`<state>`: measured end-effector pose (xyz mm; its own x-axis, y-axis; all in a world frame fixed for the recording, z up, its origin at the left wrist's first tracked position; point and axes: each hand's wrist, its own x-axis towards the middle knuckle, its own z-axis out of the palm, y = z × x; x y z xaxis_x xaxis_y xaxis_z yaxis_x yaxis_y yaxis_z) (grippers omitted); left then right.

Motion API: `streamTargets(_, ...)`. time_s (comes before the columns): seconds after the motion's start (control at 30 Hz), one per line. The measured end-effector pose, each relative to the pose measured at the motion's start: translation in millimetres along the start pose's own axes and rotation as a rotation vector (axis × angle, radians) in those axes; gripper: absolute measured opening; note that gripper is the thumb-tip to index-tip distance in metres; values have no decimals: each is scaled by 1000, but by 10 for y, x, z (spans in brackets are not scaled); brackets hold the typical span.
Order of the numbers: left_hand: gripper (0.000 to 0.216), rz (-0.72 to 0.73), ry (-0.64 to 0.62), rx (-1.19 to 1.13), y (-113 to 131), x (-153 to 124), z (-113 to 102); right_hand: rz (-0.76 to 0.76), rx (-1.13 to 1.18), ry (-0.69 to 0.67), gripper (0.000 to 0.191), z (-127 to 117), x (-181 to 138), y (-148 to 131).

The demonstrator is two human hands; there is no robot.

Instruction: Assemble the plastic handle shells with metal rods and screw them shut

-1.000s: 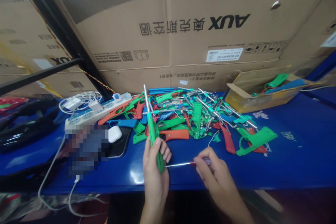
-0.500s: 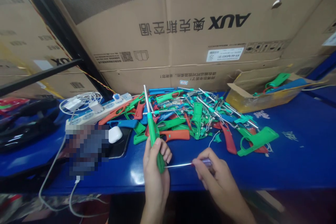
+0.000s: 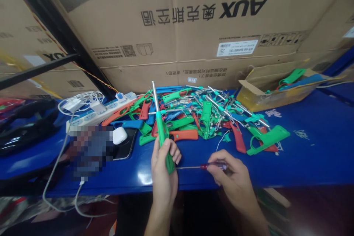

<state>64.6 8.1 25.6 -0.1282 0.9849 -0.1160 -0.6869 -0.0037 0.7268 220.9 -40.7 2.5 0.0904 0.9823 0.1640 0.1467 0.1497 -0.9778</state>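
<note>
My left hand [image 3: 163, 171] is closed around the lower end of a green plastic lighter body [image 3: 162, 136] with a long metal tube pointing up and away. My right hand [image 3: 231, 175] pinches a small screwdriver [image 3: 203, 167] with a red collar. Its thin shaft runs left and its tip meets the green body just beside my left fingers. Both hands hover over the front edge of the blue table [image 3: 304, 162]. Behind them lies a heap of green, orange, blue and red lighter shells and metal tubes [image 3: 204, 118].
A white power strip [image 3: 96, 112] with plugs and cables lies at the back left, with a white earbud case [image 3: 120, 135] on a phone [image 3: 125, 147]. An open cardboard box [image 3: 265, 94] with more shells stands at the right. Large cartons [image 3: 193, 25] wall the back.
The camera has tilted slightly, so everything sits a little higher in view. Both hands keep their grips; the screwdriver now lies more level against the green body.
</note>
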Motion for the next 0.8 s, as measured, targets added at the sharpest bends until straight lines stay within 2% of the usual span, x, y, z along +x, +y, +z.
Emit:
streamTargets(0.23,21,-40,-102,125,-57,-15,-15,56,136,68,17,25,-37,79)
streamTargets(0.37,21,-43,-99,124,-48,-11,-13,40,257,-16,12,-1,-79,27)
streamTargets(0.5,20,-43,-95,114,-37,-12,-18,114,428,-108,8,-13,-120,-13)
streamTargets(0.63,23,-48,-99,120,-39,-19,-7,75,366,20,19,37,-119,60)
streamTargets(0.73,24,-47,-94,129,-38,-23,9,56,281,136,13,92,-123,75)
streamTargets(0.8,24,-48,-95,137,-36,-24,17,46,281,158,10,116,-140,39)
